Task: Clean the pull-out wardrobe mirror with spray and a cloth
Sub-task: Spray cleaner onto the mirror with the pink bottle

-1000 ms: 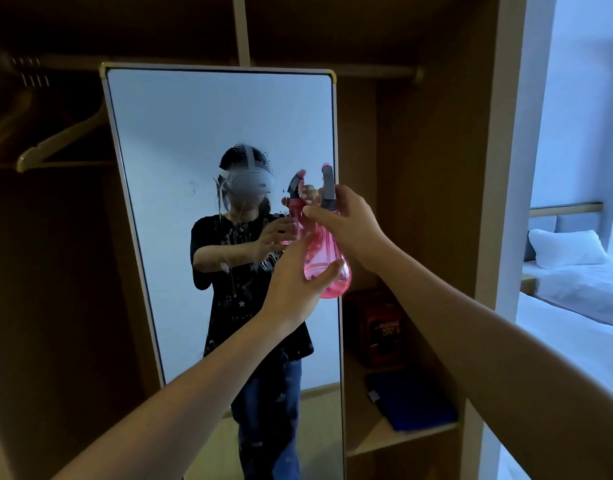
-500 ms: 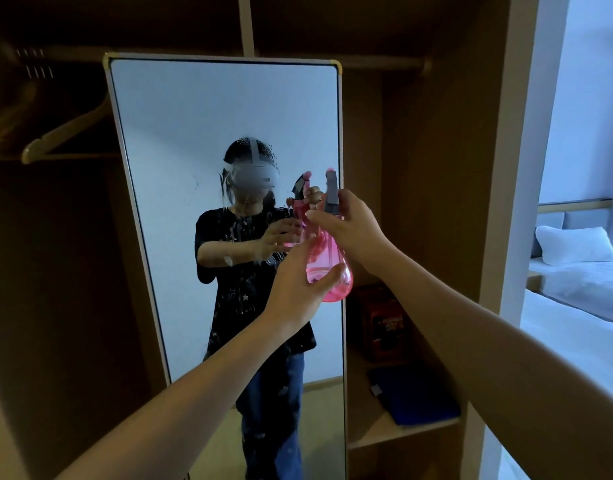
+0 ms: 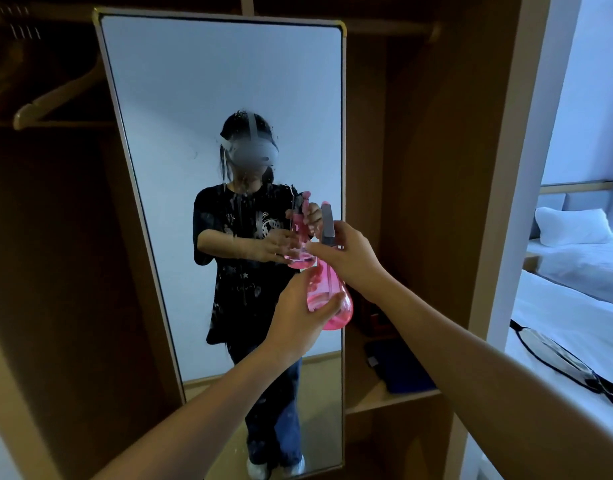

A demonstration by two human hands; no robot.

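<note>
Mirror: droplets now streak its middle, newly wetted. Spray bottle: our left hand cups its base, right hand fingers grasp the trigger. We judge wiping comes next; no cloth visible.

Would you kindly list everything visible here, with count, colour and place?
Mirror: one, pale frame, pulled out at the wardrobe front, wet with droplets mid-glass.
Spray bottle: one, pink with grey head, held before the mirror's right edge.
Hanger: one, wooden, upper left in the wardrobe.
Shelf: one, wooden, right of the mirror.
Blue item: one, lying on the shelf.
Bed: one, white, far right.
Pillow: one, white, at the bed's head.
Left hand: cupping the bottle's base.
Right hand: gripping the bottle's neck.
</note>
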